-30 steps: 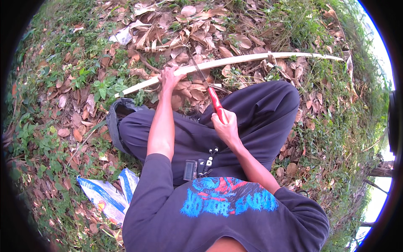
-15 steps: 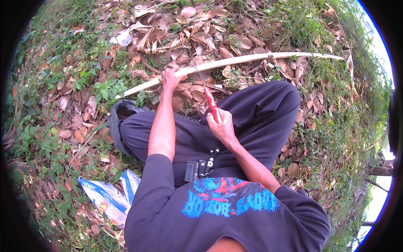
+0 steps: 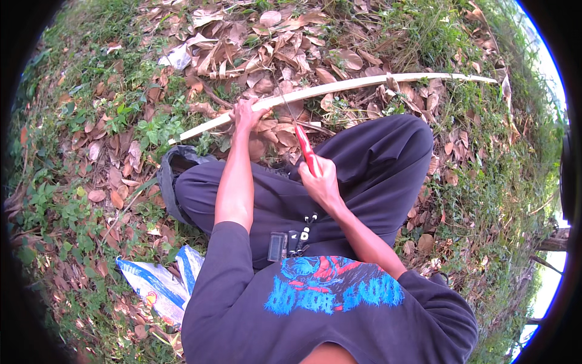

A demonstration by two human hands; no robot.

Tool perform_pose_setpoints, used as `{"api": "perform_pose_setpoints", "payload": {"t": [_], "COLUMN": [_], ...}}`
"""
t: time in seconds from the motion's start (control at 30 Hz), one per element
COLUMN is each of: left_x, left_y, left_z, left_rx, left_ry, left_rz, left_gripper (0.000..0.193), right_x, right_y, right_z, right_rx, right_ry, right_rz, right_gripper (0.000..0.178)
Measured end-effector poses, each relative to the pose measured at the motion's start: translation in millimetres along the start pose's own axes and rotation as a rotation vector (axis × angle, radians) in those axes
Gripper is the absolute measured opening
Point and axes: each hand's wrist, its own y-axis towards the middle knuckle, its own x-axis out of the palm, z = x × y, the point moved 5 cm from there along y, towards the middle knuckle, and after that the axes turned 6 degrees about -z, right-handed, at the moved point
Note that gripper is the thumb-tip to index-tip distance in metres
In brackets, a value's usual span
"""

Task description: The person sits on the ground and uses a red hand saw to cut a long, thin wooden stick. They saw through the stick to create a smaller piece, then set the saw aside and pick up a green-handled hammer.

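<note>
Pulled slightly back toward the lap since a second ago, the saw [image 3: 303, 138] is gripped by its red handle in the closed right hand [image 3: 321, 183], while the stick [image 3: 345, 86] is held down, as before, in the left hand [image 3: 244, 114], whose fingers are closed over it. This long, pale stick is stretched across the leaf-strewn ground [image 3: 485, 200] beyond the crossed legs [image 3: 376, 151], its longer end pointed toward the ground's right edge. It is crossed by the blade [image 3: 286, 102] just right of the left hand; how deep any cut has been made cannot be told. For clean sawing, the stick should be pinned hard beside the cut, with the left fingers kept clear of the blade. Long, even strokes with light pressure would be best used, and one line should be followed throughout. Since the longer end is left unheld, twisting and pinching should be watched for, and the last strokes eased to avoid splintering.
</note>
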Motion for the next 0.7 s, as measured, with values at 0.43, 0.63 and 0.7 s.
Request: {"api": "perform_pose_setpoints", "payload": {"t": [0.43, 0.63, 0.7], "left_x": [-3, 0, 4], "left_y": [1, 0, 0], "left_z": [-10, -7, -11], "left_rx": [0.07, 0.041, 0.036], "left_ry": [0.006, -0.014, -0.031], "left_rz": [0.071, 0.046, 0.04], "left_gripper": [0.064, 0.062, 0.062], "right_x": [8, -12, -7], "right_y": [27, -22, -9], "right_z": [-15, -3, -3], "right_rx": [-0.01, 0.027, -0.001], "right_ry": [-0.082, -0.003, -0.008], "right_rz": [-0.019, -0.015, -0.012], "right_gripper": [0.025, 0.022, 0.023]}}
